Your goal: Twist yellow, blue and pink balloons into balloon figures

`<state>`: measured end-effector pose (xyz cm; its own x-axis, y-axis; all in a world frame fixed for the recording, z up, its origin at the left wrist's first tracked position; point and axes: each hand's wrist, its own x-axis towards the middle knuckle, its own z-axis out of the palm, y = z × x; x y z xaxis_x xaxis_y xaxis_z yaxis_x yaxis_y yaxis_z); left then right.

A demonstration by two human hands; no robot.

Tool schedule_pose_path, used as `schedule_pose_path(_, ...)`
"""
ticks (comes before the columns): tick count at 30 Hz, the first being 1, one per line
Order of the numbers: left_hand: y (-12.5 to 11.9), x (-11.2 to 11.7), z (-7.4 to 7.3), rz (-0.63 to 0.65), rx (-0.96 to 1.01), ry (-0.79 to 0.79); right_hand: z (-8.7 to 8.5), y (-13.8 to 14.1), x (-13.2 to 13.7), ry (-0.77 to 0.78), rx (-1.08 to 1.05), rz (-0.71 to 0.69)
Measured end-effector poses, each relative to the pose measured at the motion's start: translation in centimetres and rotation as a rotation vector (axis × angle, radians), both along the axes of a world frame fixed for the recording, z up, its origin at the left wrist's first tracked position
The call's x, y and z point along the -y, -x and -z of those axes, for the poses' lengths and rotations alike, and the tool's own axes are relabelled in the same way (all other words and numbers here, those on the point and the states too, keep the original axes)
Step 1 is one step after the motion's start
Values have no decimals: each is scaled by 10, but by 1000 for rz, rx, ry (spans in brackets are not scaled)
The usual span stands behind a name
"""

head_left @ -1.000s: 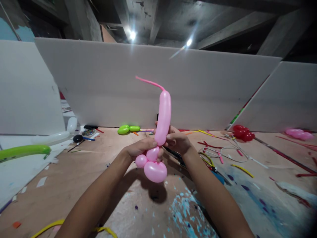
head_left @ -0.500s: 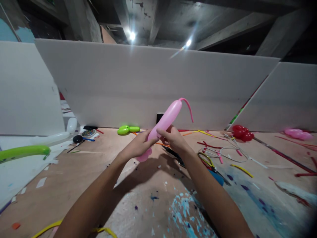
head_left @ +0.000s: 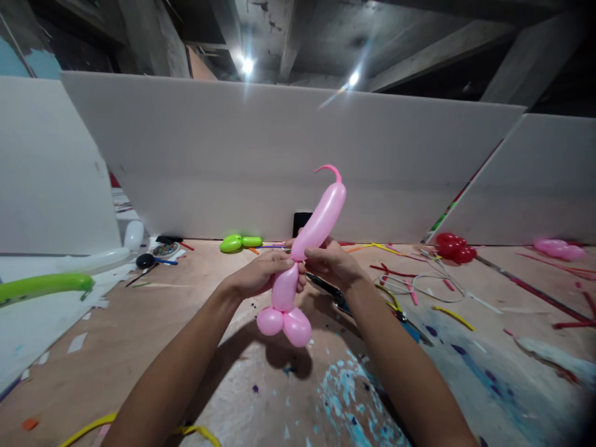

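Observation:
A long pink modelling balloon point(head_left: 322, 214) is held up over the table in both my hands. My left hand point(head_left: 266, 273) is closed on it at a narrow twist near its middle. Around the upper section, just above that twist, my right hand point(head_left: 333, 261) is closed. Below the hands hangs a shorter pink segment, ending in two round bubbles. The upper section leans to the right, and its thin uninflated tail curls left at the tip. Some of my fingers are hidden behind the balloon.
Scissors point(head_left: 410, 326) and a black tool point(head_left: 325, 285) lie by my right forearm. Green point(head_left: 239, 243) and red point(head_left: 455, 248) balloon pieces rest along the white board point(head_left: 298, 155). A long green balloon point(head_left: 46, 285) is at left. Balloon scraps and a white cable point(head_left: 435, 288) lie at right.
The pink balloon has turned so its lower segment and two bubbles now hang in view. A twist shows between my hands. Its tail has swung from right to left.

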<state>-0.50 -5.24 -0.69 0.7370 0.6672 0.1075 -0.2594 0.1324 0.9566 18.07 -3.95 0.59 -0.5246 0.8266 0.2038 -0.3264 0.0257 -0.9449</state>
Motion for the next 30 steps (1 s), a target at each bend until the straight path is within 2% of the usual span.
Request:
schedule_pose_path(5, -5, 1, 11, 203, 136, 216, 9, -4, -9, 33, -69, -78)
schedule_pose_path(8, -10, 4, 14, 220, 129, 241, 7, -5, -9, 6, -12, -96)
schedule_pose_path(10, -13, 6, 13, 163, 108, 197, 2, -6, -7, -26, 14, -86)
schedule_pose_path(12, -15, 7, 9, 42, 70, 124, -3, -5, -3, -63, 34, -43)
schedule_pose_path(15, -17, 8, 3, -204, -67, -89, -9, -1, 0, -173, 79, 162)
schedule_pose_path(17, -17, 9, 1, -282, -143, -192, -10, 2, 1, -211, 72, 273)
schedule_pose_path(22, -13, 8, 1, -236, -70, -52, -5, 6, -2, -133, -63, 209)
schedule_pose_path(26, -11, 7, 1, -314, -87, -185, -2, 7, -3, -206, 13, 370)
schedule_pose_path(28, -11, 5, 2, -290, -93, -140, -2, 8, -4, -207, 3, 331)
schedule_pose_path(30, -11, 2, 3, -282, -45, -23, -2, 9, -5, -195, -47, 237)
